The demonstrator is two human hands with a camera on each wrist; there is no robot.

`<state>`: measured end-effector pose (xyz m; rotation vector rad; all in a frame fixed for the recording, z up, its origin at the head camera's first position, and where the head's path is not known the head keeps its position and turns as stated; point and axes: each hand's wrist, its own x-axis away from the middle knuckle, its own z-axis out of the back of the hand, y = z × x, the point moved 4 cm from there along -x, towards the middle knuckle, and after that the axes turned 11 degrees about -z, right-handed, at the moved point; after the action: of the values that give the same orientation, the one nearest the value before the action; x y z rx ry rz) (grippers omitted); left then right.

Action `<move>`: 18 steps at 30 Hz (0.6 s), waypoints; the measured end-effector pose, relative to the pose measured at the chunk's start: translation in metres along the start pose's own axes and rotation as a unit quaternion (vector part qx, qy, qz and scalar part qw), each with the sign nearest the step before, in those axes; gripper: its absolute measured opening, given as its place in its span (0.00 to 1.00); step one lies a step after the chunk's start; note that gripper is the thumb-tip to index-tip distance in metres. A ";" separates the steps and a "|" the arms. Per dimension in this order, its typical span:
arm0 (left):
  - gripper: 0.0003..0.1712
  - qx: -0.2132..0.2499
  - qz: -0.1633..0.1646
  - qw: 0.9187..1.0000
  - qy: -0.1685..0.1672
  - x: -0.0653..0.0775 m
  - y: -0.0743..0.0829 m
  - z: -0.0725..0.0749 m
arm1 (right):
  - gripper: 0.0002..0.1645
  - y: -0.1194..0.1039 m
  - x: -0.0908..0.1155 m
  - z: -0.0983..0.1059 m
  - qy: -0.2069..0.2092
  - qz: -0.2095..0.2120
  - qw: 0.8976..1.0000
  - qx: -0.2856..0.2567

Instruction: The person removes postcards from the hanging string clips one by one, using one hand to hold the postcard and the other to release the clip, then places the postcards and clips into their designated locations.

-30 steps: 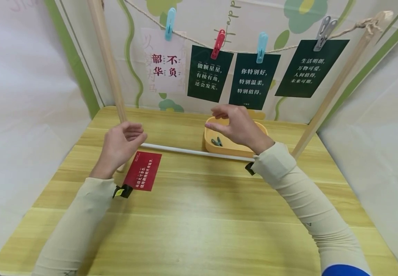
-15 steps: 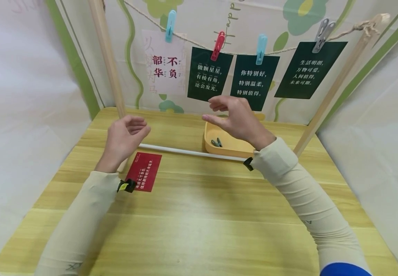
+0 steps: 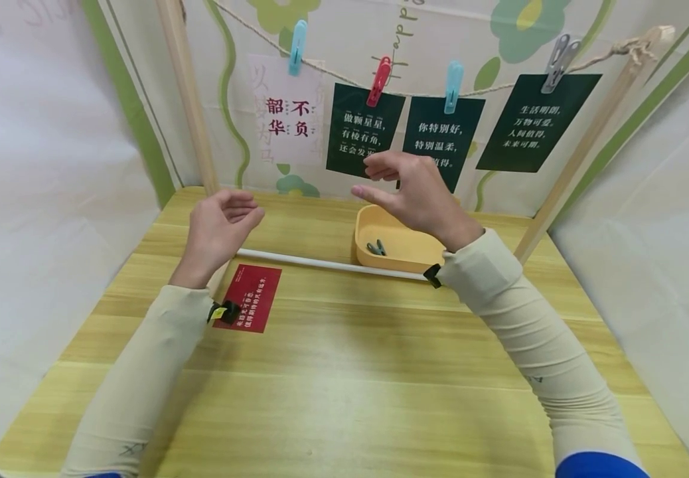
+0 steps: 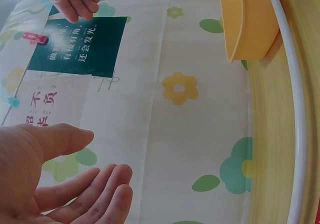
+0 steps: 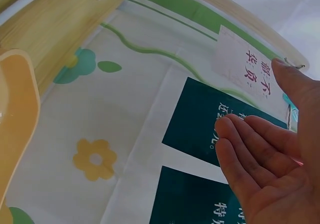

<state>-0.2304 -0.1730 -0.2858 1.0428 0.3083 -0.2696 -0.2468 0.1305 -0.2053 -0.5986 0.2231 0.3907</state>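
Observation:
My left hand (image 3: 216, 232) hovers over the table's left side, beyond a red card (image 3: 261, 302) that lies flat, partly covered by the wrist camera. Its fingers are loosely bent with nothing between them. The right hand (image 3: 419, 192) is raised above a yellow tray (image 3: 398, 260), thumb apart from the fingers, also holding nothing. It overlaps the lower parts of two dark green cards. A rope carries a pale card (image 3: 299, 133) under a blue clothespin (image 3: 297, 48), a green card (image 3: 359, 119) under a red clothespin (image 3: 379, 81), and other green cards farther right.
Wooden posts (image 3: 595, 139) hold the rope, and a white rod (image 3: 320, 263) runs low between them. A small dark green clothespin (image 3: 376, 247) lies in the tray. Another blue clothespin (image 3: 453, 87) and a grey one (image 3: 559, 64) grip the right-hand cards. Patterned cloth hangs behind.
Both hands have risen a little, the left also drifting slightly right. My right hand now covers part of the hanging green cards. The cards and clothespins stay where they were.

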 end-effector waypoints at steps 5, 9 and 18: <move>0.24 0.001 -0.012 1.000 0.004 -0.005 0.004 0.001 | 0.31 -0.004 -0.003 0.005 0.009 0.001 1.000 0.004; 0.25 0.002 -0.013 1.000 0.005 -0.010 0.006 0.002 | 0.32 -0.009 -0.006 0.008 0.012 0.000 1.000 0.002; 0.22 0.003 -0.025 0.999 0.031 -0.018 0.011 0.003 | 0.33 -0.017 -0.009 0.013 0.015 0.002 1.000 0.007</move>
<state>-0.2429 -0.1686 -0.2687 1.0512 0.3896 -0.2834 -0.2472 0.1227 -0.1837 -0.5912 0.2550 0.3843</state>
